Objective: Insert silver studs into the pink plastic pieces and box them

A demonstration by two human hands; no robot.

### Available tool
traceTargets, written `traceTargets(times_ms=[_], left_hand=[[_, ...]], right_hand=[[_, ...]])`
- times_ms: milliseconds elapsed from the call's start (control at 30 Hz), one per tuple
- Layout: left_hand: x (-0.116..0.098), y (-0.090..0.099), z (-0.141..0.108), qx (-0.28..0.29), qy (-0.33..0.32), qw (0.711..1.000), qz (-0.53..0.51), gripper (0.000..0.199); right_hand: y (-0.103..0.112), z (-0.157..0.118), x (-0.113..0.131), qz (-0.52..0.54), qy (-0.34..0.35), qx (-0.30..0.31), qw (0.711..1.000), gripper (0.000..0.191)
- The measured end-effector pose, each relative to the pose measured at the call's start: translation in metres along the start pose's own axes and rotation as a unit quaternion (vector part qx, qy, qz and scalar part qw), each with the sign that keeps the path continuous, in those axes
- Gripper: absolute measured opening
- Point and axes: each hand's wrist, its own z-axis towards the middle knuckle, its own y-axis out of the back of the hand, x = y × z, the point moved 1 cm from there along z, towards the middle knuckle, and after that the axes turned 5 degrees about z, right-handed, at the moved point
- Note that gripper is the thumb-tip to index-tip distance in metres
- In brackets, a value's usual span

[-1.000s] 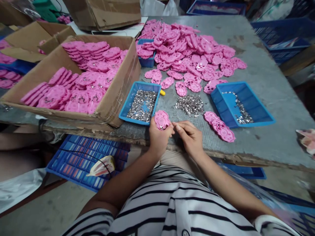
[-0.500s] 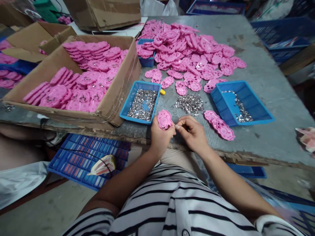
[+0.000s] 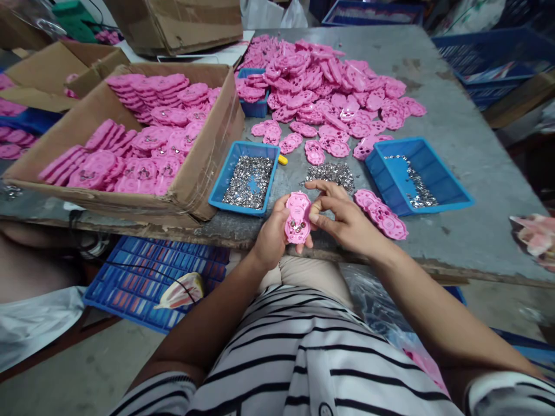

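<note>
One pink scalloped plastic plate (image 3: 298,214) by the grey worktop (image 3: 477,156)

The left hand (image 3: 272,236) grips its left side, fingers beneath, its long axis pointing away from the body. Just beside its right edge, the right hand (image 3: 342,218) has thumb and forefinger close together; pinching anything, I cannot tell.

- It is a workshop: worn table (image 3: 472,190), far heap of pink parts (image 3: 321,86)
- Left and right, blue trays (image 3: 451,179) with metal bits (image 3: 243,188)
- At left, carton (image 3: 208,153) of stacked parts

Back carton (image 3: 177,26) cropped, metal pile (image 3: 333,172) part-hidden
</note>
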Motion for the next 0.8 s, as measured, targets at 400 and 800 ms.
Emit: traceTargets(times_ms=[400,800], left_hand=[[0.0016,-0.0046,-0.0014,0.056,0.016,0.998,0.03,0.062],[0.0024,-0.0063,-0.0015,0.065,0.017,0.997,0.041,0.062]], right_hand=[[0.0059,0.0032,-0.0018,0.048,-0.034,0.059,0.997,0.022],[0.0101,0.0023,-0.0044,0.026,-0.024,0.089,0.995,0.023]])
